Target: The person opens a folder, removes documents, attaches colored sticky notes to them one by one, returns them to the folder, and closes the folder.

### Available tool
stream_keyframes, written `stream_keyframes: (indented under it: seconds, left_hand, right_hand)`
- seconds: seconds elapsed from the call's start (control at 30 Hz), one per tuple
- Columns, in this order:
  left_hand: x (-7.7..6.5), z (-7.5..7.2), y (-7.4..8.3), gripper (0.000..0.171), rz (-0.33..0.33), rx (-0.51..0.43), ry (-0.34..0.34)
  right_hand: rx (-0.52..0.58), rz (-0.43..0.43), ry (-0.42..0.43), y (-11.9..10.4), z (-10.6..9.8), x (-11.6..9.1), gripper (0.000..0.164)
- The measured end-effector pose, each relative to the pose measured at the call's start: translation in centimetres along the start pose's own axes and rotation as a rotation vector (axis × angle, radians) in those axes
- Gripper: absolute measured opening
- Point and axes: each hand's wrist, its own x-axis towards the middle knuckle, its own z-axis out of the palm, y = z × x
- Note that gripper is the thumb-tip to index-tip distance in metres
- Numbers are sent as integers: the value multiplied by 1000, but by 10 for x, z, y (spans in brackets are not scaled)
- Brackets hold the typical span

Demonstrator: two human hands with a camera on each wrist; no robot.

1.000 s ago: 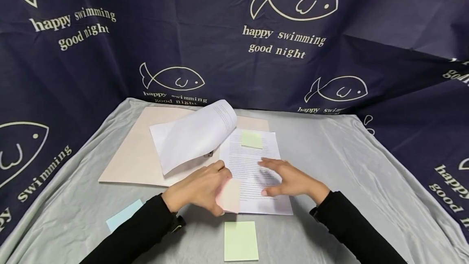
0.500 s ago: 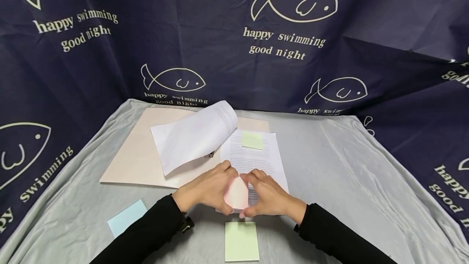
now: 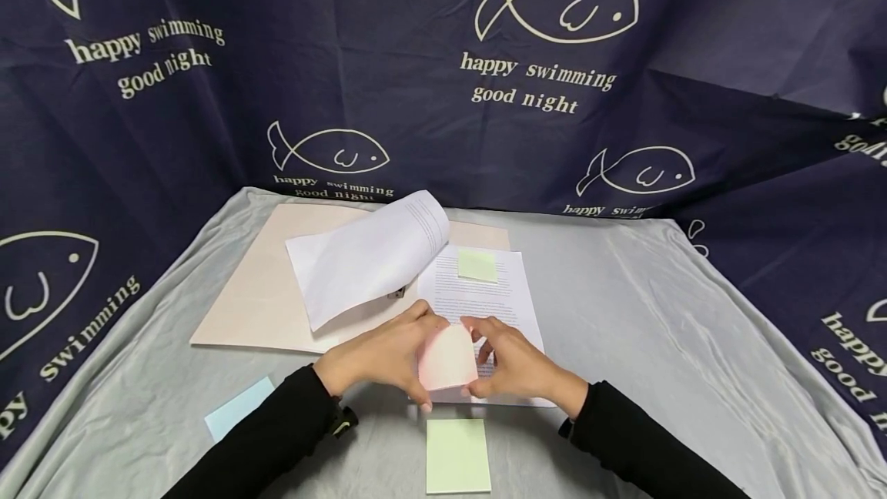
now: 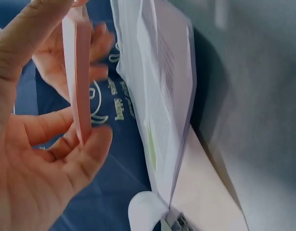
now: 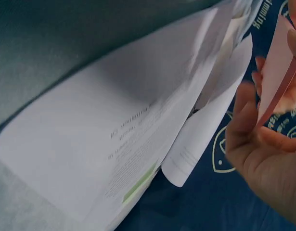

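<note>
A pink sticky note pad [image 3: 449,360] is held up over the printed pages [image 3: 443,291], its upper face bowed in the head view. My left hand [image 3: 384,353] grips it along the left side, thumb near the lower corner. At the right edge, my right hand [image 3: 516,364] pinches it with thumb and index finger, the other fingers curled behind. From the left wrist, the pad [image 4: 79,77] shows edge-on between the fingers. The right wrist view has the pad [image 5: 277,72] tilted, the right thumb at its lower end. A green sticky note [image 3: 476,265] is stuck near the top of the page.
Behind the hands lies an open beige folder [image 3: 256,291], with turned-over white sheets [image 3: 367,256] curling above it and a metal clip [image 3: 396,293]. A green sticky note pad [image 3: 457,457] sits at the front; a blue pad [image 3: 235,406] lies beside the left sleeve.
My right hand has come in from over the page to the pink pad's right edge. The pad was bent more sharply half a second ago and now shows wider between the hands.
</note>
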Motion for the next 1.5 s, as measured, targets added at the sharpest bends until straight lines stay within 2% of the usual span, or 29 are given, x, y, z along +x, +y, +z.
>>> stream_keyframes:
  seconds: [0.2,0.33,0.47,0.57,0.77,0.9,1.07,1.3,1.4,1.5]
  left_hand:
    - [-7,-7,-8,80,-32,-97,35]
    - [-7,-5,-11,65,-20,-133,113]
    - [-7,0,-12,56,-22,-154,191]
    - [-8,4,-11,57,-41,-182,234]
    - [-6,12,-9,63,-54,-221,290]
    - [-5,15,-8,80,-80,-242,267]
    - [-5,16,-8,99,-158,-373,197]
    - [-6,19,-8,95,-207,-629,165]
    - [-6,21,-9,95,-222,-717,148]
    - [-6,22,-10,91,-233,-762,142]
  right_hand:
    - [212,51,77,6,-8,0,67]
    - [264,42,73,8,-6,2,52]
    - [182,-33,65,7,-1,2,49]
    - [74,-56,105,4,5,3,52]
    - [-114,30,161,-8,16,5,72]
    - [-128,47,147,-13,17,6,71]
    - [-73,23,99,-12,14,6,59]
    - [59,-43,115,-8,10,6,33]
    - [104,-14,137,-6,8,5,22]
    - [173,40,155,-4,6,5,13]
